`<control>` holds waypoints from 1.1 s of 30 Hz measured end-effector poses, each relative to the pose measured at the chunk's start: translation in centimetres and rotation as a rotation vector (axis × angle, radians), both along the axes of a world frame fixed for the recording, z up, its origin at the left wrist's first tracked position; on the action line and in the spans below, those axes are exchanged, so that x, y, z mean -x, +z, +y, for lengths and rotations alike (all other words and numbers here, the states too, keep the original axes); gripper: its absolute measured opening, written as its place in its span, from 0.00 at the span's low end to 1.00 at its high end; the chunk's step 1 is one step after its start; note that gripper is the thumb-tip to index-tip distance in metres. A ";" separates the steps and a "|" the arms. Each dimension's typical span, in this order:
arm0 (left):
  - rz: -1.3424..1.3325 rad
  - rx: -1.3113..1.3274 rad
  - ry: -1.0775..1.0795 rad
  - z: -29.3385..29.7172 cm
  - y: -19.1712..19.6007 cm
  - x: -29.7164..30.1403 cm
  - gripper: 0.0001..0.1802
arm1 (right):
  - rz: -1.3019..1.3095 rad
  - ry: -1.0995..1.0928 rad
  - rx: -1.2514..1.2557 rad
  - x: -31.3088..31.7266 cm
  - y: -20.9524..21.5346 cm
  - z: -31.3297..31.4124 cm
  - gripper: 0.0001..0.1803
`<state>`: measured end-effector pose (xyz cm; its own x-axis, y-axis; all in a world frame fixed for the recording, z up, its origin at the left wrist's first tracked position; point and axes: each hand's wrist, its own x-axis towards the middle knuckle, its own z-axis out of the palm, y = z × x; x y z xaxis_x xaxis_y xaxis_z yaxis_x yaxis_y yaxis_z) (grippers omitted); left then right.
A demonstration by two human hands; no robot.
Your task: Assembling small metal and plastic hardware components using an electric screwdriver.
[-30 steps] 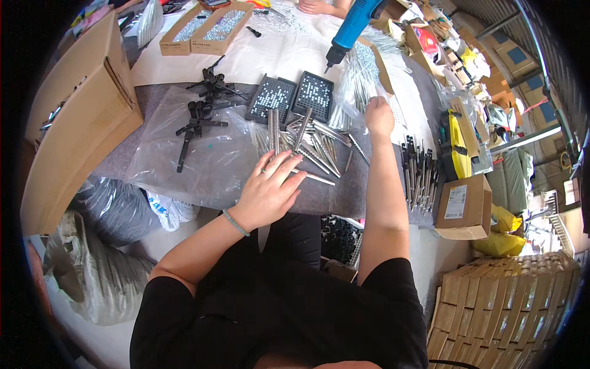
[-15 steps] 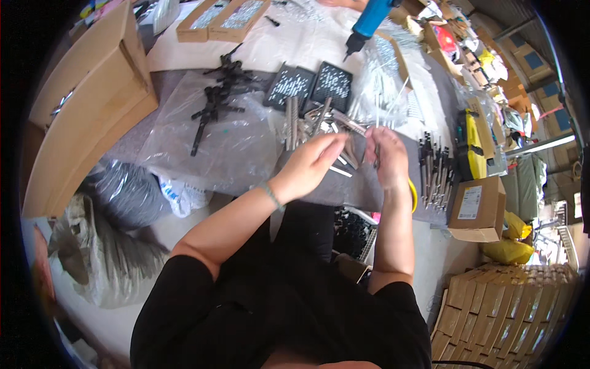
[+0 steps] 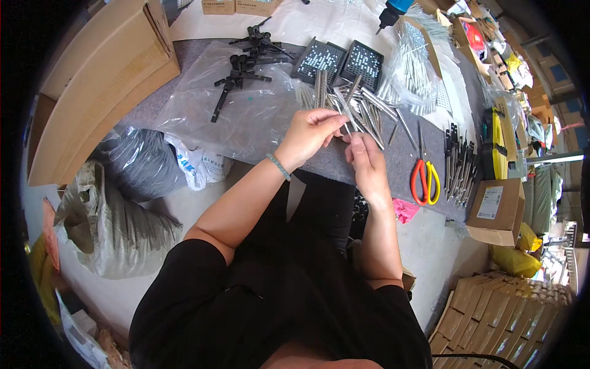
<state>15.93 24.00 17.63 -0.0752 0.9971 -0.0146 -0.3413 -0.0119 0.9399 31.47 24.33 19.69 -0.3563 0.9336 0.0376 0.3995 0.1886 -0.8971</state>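
My left hand and my right hand are close together over the near edge of the grey-covered table. Both pinch a thin, pale metal rod that slants between their fingertips; its ends are hard to make out. Just beyond my hands lies a loose pile of silver metal tubes and strips. Behind the pile stand two black trays, a left tray and a right tray, filled with small shiny parts. To the right of my right hand lie scissors with one red and one yellow handle.
Black tripod-like assemblies rest on a clear plastic sheet at left. A large cardboard box stands beyond it. Bagged rods, a blue power tool, dark-tipped rods and a small carton are at right.
My hands, apart before, are now together on the thin rod. My right hand has shifted left and nearer, uncovering the scissors. The whole view has shifted, with table things appearing farther up and right.
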 end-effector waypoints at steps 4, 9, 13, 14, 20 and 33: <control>-0.019 -0.041 -0.056 -0.2 -0.6 0.4 0.11 | -0.029 -0.078 -0.007 0.2 -0.2 -0.3 0.16; -0.070 -0.121 -0.049 -0.3 -1.1 0.5 0.13 | -0.130 -0.154 -0.154 0.5 -0.3 -0.9 0.14; -0.162 -0.079 -0.019 -0.2 -1.1 0.7 0.13 | -0.165 -0.154 -0.237 0.5 -0.6 -1.1 0.13; -0.202 -0.074 -0.007 -0.1 -1.3 0.8 0.13 | -0.165 -0.152 -0.236 0.5 -0.6 -1.1 0.13; -0.213 -0.087 -0.010 -0.2 -1.5 0.9 0.13 | -0.220 -0.115 -0.306 0.4 -0.9 -1.0 0.13; -0.201 -0.095 -0.083 -0.3 -1.3 1.0 0.14 | 0.181 -0.165 -0.130 0.9 -1.6 -0.7 0.09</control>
